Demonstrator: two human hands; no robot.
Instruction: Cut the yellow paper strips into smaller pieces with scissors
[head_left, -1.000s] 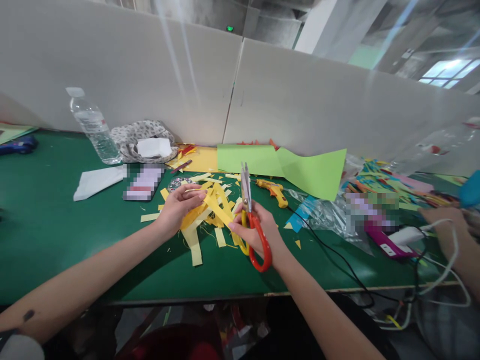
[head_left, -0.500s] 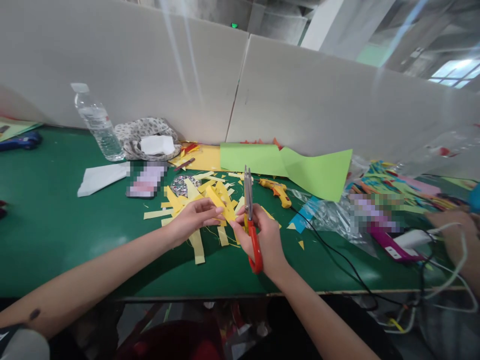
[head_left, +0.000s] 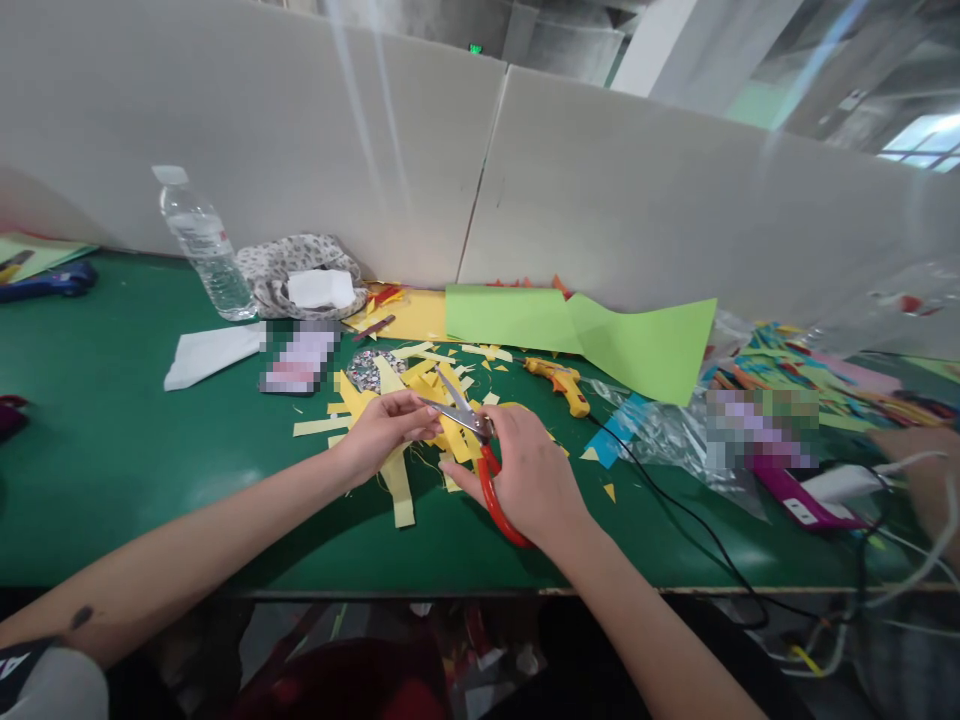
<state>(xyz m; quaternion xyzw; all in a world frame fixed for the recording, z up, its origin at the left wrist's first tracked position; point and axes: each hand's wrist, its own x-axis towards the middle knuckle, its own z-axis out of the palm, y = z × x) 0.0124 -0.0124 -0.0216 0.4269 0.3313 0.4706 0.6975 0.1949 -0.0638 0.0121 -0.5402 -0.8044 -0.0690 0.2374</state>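
Note:
Red-handled scissors are gripped in my right hand, their blades parted and pointing up and left. The blades lie across a yellow piece of paper. My left hand pinches at the left end of that paper, its fingertips close to the lower blade. Exactly where the fingers meet the paper is partly hidden. Beneath and around both hands lies a heap of yellow paper strips on the green table.
A yellow glue gun with a black cable lies right of the scraps. Green paper sheets lean behind. At left stand a water bottle and a patterned pouch. Another person's hand shows at the right edge.
The scissors have swung from upright to pointing left, and their blades have parted over the yellow paper. My right hand has turned with them; my left hand stays at the paper.

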